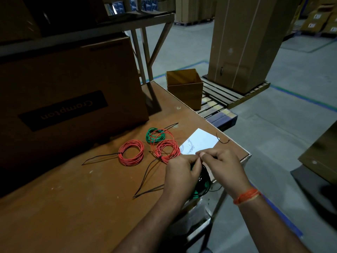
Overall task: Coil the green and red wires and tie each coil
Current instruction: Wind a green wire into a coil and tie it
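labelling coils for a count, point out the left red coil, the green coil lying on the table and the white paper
left red coil [125, 158]: head view, on the lower left strands of its ring.
green coil on the table [149, 137]: head view, on its left strands.
white paper [202, 141]: head view, on its bare middle.

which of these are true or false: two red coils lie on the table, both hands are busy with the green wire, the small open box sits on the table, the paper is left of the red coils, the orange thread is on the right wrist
1. Two red coils lie on the table: true, one red coil to the left and another red coil beside it.
2. Both hands work the green wire: true, the left hand and right hand meet above it, fingers pinching.
3. The small open box sits on the table: false, it stands beyond the table's edge.
4. The paper is left of the red coils: false, right.
5. Orange thread on the right wrist: true.
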### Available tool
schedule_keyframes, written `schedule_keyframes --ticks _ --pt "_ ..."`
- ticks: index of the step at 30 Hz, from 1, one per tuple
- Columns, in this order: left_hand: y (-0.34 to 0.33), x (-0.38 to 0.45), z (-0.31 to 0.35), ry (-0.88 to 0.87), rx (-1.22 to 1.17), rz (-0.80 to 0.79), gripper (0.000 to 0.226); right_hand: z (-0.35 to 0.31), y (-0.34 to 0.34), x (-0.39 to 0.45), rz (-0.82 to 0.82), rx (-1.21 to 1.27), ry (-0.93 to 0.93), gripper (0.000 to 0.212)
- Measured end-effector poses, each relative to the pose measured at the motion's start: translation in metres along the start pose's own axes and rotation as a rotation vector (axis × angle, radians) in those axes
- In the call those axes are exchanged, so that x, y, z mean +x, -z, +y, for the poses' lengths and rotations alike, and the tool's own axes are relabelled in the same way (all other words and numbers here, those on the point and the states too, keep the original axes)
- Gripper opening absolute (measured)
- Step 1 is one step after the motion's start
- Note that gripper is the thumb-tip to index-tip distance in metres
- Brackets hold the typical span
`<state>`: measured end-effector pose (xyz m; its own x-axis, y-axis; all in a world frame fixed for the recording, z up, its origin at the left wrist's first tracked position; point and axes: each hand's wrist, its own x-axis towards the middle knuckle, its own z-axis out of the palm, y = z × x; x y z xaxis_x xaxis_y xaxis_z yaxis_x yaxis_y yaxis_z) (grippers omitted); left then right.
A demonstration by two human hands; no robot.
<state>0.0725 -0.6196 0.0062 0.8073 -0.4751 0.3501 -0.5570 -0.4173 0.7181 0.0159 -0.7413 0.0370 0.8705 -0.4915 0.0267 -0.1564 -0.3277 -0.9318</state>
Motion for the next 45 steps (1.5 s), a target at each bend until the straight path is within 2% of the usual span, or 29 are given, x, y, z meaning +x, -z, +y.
schedule_keyframes --ticks 3,6,8,10,12,17,19,22,25,28,31,35,38,41,45 --pt "0.005 0.000 -0.006 -0.038 0.020 -0.020 0.037 -0.006 0.002 0.012 -0.091 0.304 -0.201 0.015" --pt "0.015 -0.001 -0.013 -0.070 0.054 -0.053 0.034 -0.008 0.004 0.025 -0.256 0.485 -0.429 0.008" --pt "0.025 -0.001 -0.016 -0.098 0.048 -0.065 0.035 -0.008 0.001 0.034 -0.339 0.574 -0.525 0.009" --pt "0.036 -0.002 -0.022 -0.129 0.055 -0.062 0.033 -0.012 -0.010 0.039 -0.348 0.639 -0.558 0.011" --pt "0.045 -0.006 -0.031 -0.129 0.057 -0.031 0.029 -0.016 -0.027 0.045 -0.283 0.686 -0.505 0.014" --pt "0.079 -0.034 -0.055 0.024 0.047 0.035 0.023 -0.052 -0.063 0.061 -0.036 0.467 -0.053 0.018" --pt "0.097 -0.048 -0.066 0.125 -0.003 0.079 0.028 -0.070 -0.077 0.069 0.017 0.450 0.022 0.011" --pt "0.128 -0.064 -0.075 0.241 -0.083 0.100 0.034 -0.089 -0.114 0.068 -0.042 0.460 0.043 0.006" --pt "0.156 -0.078 -0.080 0.278 -0.103 0.093 0.035 -0.102 -0.159 0.053 -0.168 0.557 -0.049 0.008" --pt "0.179 -0.094 -0.090 0.325 -0.073 0.122 0.035 -0.116 -0.195 0.037 -0.265 0.576 -0.098 0.010" --pt "0.200 -0.108 -0.107 0.383 -0.005 0.134 0.029 -0.126 -0.225 0.023 -0.366 0.553 -0.065 0.011" --pt "0.224 -0.121 -0.124 0.440 0.036 0.129 0.019 -0.149 -0.245 0.017 -0.345 0.533 -0.006 0.014" --pt "0.238 -0.126 -0.132 0.450 0.038 0.112 0.027 -0.174 -0.253 0.015 -0.311 0.512 0.081 0.011" --pt "0.248 -0.125 -0.140 0.426 0.065 0.092 0.032 -0.197 -0.261 0.007 -0.353 0.515 0.165 0.006" --pt "0.256 -0.122 -0.141 0.491 -0.005 0.082 0.019 -0.221 -0.271 -0.007 -0.359 0.539 0.168 0.007"
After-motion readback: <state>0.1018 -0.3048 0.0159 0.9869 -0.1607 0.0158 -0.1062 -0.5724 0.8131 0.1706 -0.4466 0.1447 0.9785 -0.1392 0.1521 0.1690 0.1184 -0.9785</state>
